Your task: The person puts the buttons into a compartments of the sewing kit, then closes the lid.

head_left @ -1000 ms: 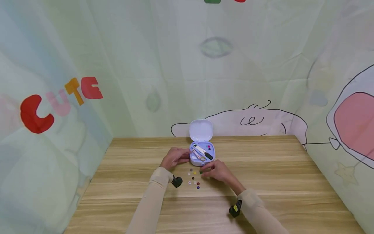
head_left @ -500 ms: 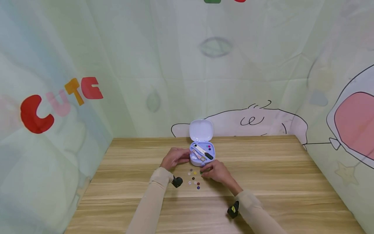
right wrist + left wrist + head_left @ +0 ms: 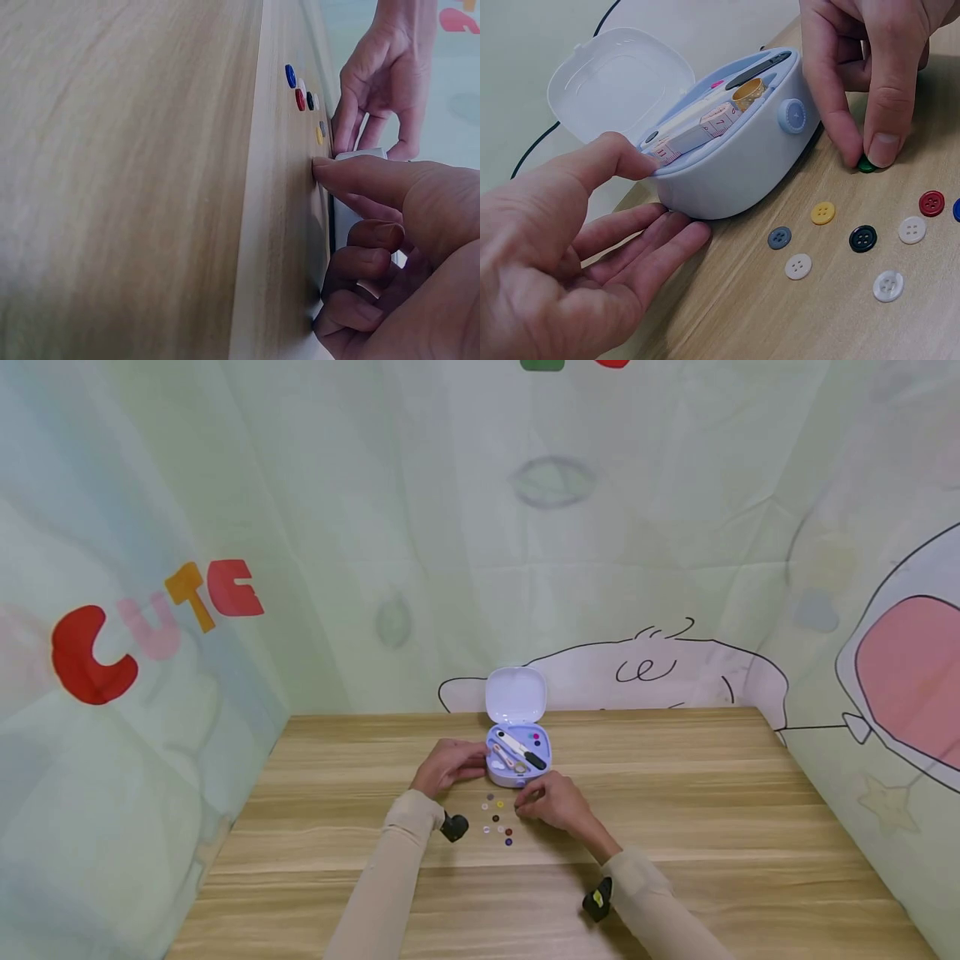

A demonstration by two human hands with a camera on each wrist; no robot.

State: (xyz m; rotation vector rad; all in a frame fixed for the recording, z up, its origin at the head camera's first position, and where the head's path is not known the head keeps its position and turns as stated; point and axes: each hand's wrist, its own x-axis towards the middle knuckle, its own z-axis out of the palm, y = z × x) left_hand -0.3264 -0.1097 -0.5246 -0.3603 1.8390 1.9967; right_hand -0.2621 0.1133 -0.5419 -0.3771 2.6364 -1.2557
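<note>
Now, at the left, the left hand (image 3: 450, 766) holds its fingers apart, thumb on the rim of the pale blue box (image 3: 720, 187), fingertips touching low on its wall. Loose buttons (image 3: 862, 238) lie flat on the table (image 3: 345, 760) just before the box. It sits upright, looking wider left to right than front to back; its round clasp (image 3: 792, 116) faces the person, its raised lid (image 3: 516, 695) stands behind. Inside, a black-handled tool (image 3: 519, 748) slants, handle toward the near right. Rightmost, the right hand (image 3: 557, 800) pinches the green button (image 3: 866, 165) at the tabletop, near the clasp; fingers cover most of it, hiding its tilt.
</note>
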